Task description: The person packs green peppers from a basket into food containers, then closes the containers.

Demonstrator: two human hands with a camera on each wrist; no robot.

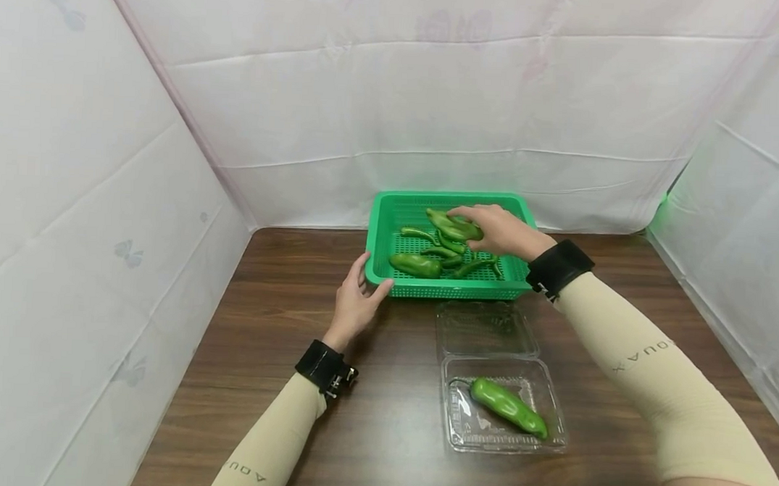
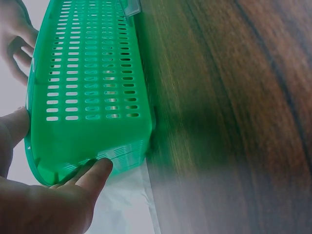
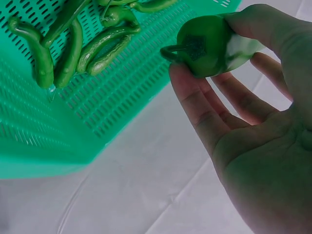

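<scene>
A green slotted basket [image 1: 380,221] stands at the back of the wooden table and holds several green peppers [image 1: 416,264]. My right hand [image 1: 494,229] is over the basket and grips one green pepper [image 3: 212,44] between thumb and fingers. My left hand [image 1: 356,299] grips the basket's near left corner [image 2: 92,146], thumb on the rim and fingers against the wall. In front of the basket lies an open clear plastic clamshell box [image 1: 525,434] with one green pepper [image 1: 508,406] in its near half.
White cloth walls [image 1: 395,113] close in the table at the back and on both sides. Bare wooden tabletop [image 1: 262,324] lies left of the clamshell and around my left forearm.
</scene>
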